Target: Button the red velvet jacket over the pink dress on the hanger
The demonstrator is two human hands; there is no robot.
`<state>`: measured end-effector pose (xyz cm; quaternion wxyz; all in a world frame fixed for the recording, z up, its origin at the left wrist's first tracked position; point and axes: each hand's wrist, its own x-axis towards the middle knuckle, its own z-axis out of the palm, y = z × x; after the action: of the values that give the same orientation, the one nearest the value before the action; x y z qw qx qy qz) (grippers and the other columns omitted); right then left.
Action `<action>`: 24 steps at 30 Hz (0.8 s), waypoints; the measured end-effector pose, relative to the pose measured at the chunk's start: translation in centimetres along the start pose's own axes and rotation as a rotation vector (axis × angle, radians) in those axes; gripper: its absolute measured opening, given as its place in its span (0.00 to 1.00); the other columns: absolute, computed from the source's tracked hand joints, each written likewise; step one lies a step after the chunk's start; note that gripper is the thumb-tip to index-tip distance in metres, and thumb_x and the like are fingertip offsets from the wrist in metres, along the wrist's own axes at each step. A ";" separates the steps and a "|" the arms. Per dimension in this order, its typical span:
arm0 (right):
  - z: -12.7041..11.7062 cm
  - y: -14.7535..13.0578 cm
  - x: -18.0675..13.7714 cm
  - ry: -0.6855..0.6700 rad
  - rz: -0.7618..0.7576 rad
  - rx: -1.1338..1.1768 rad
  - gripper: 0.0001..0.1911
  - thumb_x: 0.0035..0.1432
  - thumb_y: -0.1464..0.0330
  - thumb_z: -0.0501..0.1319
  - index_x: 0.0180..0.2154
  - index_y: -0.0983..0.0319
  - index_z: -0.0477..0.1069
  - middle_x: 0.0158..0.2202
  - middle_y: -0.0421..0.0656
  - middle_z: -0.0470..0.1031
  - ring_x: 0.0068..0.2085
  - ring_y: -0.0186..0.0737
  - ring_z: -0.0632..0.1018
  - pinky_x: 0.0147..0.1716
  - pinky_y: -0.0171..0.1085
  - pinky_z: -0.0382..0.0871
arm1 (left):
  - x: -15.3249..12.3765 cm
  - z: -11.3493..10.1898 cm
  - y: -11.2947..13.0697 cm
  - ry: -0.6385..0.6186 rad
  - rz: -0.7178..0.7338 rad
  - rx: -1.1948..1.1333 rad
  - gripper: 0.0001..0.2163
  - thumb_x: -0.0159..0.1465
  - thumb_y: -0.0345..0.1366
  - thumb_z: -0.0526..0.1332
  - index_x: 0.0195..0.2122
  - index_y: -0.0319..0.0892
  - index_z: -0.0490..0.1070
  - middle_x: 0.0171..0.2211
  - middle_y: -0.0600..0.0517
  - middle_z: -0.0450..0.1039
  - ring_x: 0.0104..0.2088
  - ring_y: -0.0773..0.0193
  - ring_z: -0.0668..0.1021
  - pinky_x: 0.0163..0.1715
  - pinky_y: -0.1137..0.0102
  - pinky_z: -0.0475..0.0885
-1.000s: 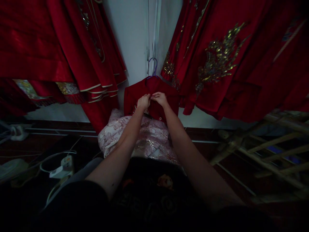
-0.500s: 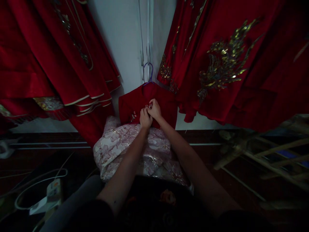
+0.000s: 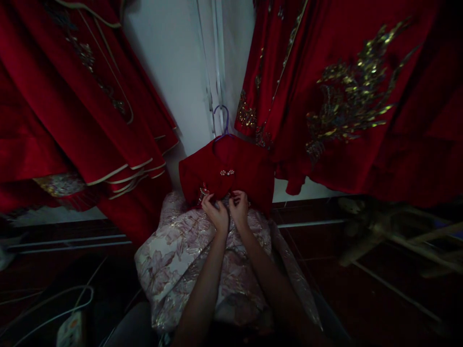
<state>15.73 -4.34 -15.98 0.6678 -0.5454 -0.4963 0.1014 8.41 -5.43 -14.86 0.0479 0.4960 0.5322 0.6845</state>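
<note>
A red jacket (image 3: 249, 166) hangs at the centre on a purple hanger (image 3: 226, 123). A beaded clasp (image 3: 227, 172) spans its front below the neckline, and a tasselled ornament (image 3: 203, 193) sits on its left side. My left hand (image 3: 217, 215) lies at the lower front beside that ornament, fingers bent and thumb held apart. Close by, my right hand (image 3: 239, 208) pinches the jacket's front, thumb against curled fingers. What lies between the fingertips is dim and partly hidden. Below the jacket, a pale pink floral brocade skirt (image 3: 170, 258) with metallic threads spreads under my forearms.
Red garments with gold trim (image 3: 123, 149) hang on the left. Another red garment with a sequined gold motif (image 3: 358, 86) hangs on the right. A wooden frame (image 3: 394, 241) stands at lower right. A power strip (image 3: 71, 330) with a white cable lies at lower left.
Both hands have moved down from the upper clasp to the jacket's lower front and drawn slightly apart. The upper clasp is now uncovered. The camera view has shifted.
</note>
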 end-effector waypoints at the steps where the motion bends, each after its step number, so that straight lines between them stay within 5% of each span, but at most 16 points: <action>1: 0.0 0.3 0.1 -0.026 0.018 0.012 0.13 0.51 0.73 0.56 0.41 0.62 0.65 0.41 0.46 0.72 0.38 0.39 0.72 0.41 0.39 0.69 | 0.1 0.1 0.0 0.025 0.002 -0.027 0.15 0.59 0.26 0.54 0.48 0.40 0.65 0.50 0.42 0.66 0.56 0.55 0.68 0.61 0.56 0.60; 7: -0.4 0.5 -0.3 -0.054 0.009 -0.077 0.16 0.50 0.74 0.56 0.44 0.64 0.67 0.42 0.47 0.72 0.39 0.39 0.72 0.44 0.40 0.68 | 0.3 0.0 -1.2 -0.007 -0.090 -0.119 0.19 0.60 0.26 0.54 0.53 0.39 0.62 0.54 0.41 0.64 0.58 0.57 0.67 0.62 0.59 0.58; 13: -0.5 0.2 -0.3 -0.124 -0.011 0.011 0.13 0.54 0.72 0.54 0.42 0.63 0.71 0.38 0.45 0.73 0.36 0.37 0.73 0.36 0.35 0.70 | 1.1 0.3 -2.0 -0.072 -0.222 -0.167 0.19 0.61 0.28 0.54 0.54 0.39 0.59 0.55 0.40 0.62 0.55 0.57 0.70 0.60 0.58 0.61; 18: 0.3 1.5 -1.2 -0.187 0.013 -0.051 0.25 0.52 0.73 0.57 0.54 0.65 0.64 0.47 0.52 0.70 0.42 0.40 0.73 0.45 0.41 0.70 | 0.9 -0.1 -1.7 -0.091 -0.097 -0.097 0.27 0.55 0.24 0.57 0.57 0.37 0.57 0.59 0.38 0.56 0.60 0.53 0.64 0.62 0.57 0.57; 24: 0.4 1.8 -1.1 -0.213 -0.080 -0.054 0.13 0.54 0.71 0.58 0.43 0.62 0.67 0.43 0.48 0.70 0.44 0.42 0.72 0.48 0.42 0.68 | 1.0 0.3 -1.2 -0.095 -0.049 -0.141 0.25 0.61 0.29 0.57 0.60 0.40 0.54 0.58 0.39 0.59 0.57 0.55 0.67 0.60 0.58 0.61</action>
<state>15.65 -4.15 -18.09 0.5998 -0.5290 -0.5885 0.1187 7.55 -4.08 -15.15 0.1247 0.5101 0.4918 0.6945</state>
